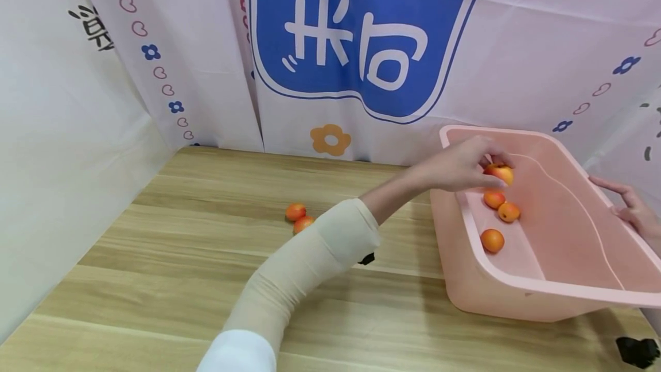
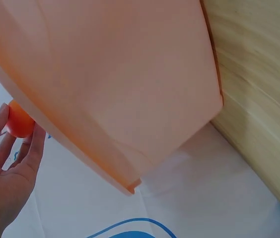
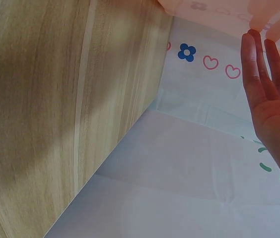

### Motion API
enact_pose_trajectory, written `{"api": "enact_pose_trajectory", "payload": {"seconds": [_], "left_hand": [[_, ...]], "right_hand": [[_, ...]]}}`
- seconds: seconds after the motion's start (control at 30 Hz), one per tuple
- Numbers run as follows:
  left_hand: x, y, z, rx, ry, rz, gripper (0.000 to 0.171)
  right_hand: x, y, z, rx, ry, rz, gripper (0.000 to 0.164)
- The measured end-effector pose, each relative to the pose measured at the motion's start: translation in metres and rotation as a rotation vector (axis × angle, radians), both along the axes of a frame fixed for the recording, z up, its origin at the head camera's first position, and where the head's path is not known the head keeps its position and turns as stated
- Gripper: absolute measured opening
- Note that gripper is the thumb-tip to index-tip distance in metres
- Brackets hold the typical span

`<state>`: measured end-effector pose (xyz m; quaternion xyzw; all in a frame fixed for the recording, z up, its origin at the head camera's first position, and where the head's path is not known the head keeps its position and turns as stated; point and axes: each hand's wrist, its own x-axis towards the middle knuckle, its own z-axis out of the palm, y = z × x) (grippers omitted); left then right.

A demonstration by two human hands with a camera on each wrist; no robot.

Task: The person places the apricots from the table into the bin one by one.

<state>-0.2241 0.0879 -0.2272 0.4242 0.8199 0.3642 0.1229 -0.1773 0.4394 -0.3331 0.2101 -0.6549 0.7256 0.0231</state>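
Note:
My left hand (image 1: 465, 164) reaches over the near-left rim of a pink plastic tub (image 1: 573, 217). Its thumb and fingers pinch a round orange-red fruit (image 1: 500, 174) with a yellow patch. The left wrist view has the same fruit (image 2: 20, 120) between the fingertips beside the rim. Below it, inside the tub, lie an orange fruit (image 1: 494, 198), a second one (image 1: 509, 212) touching it, and a third fruit (image 1: 493, 240) nearer the front. My right hand (image 1: 636, 209) rests at the tub's right rim. In the right wrist view its straight fingers (image 3: 249, 62) touch the tub's outer wall.
Two more orange fruits (image 1: 296, 212) lie on the wooden table (image 1: 170, 280), partly behind my left sleeve. A printed cloth (image 1: 217, 90) hangs along the back and sides. Small black objects (image 1: 638, 352) sit at the table's front right and beside my left forearm.

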Motion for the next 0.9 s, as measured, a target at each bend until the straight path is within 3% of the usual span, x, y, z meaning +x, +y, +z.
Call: {"api": "enact_pose_trajectory", "payload": {"seconds": [0.17,0.43,0.7,0.77,0.9], "left_hand": [[-0.001,0.017,-0.002,-0.008,-0.043,0.027,0.039],[-0.001,0.039,-0.006,-0.019,-0.065,0.036,0.035],[-0.005,0.058,-0.013,-0.022,-0.091,0.04,0.034],[-0.005,0.064,-0.014,-0.041,-0.088,0.046,0.033],[-0.005,0.073,-0.019,-0.067,-0.111,0.073,0.031]], "right_hand": [[0.002,-0.001,0.0,-0.014,-0.01,-0.005,0.071],[0.001,-0.001,-0.002,-0.02,0.007,-0.026,0.081],[-0.007,0.007,-0.006,-0.042,0.055,0.062,0.092],[-0.007,0.007,-0.006,-0.037,0.059,0.049,0.093],[-0.006,0.005,-0.006,-0.042,0.05,0.027,0.086]]}}
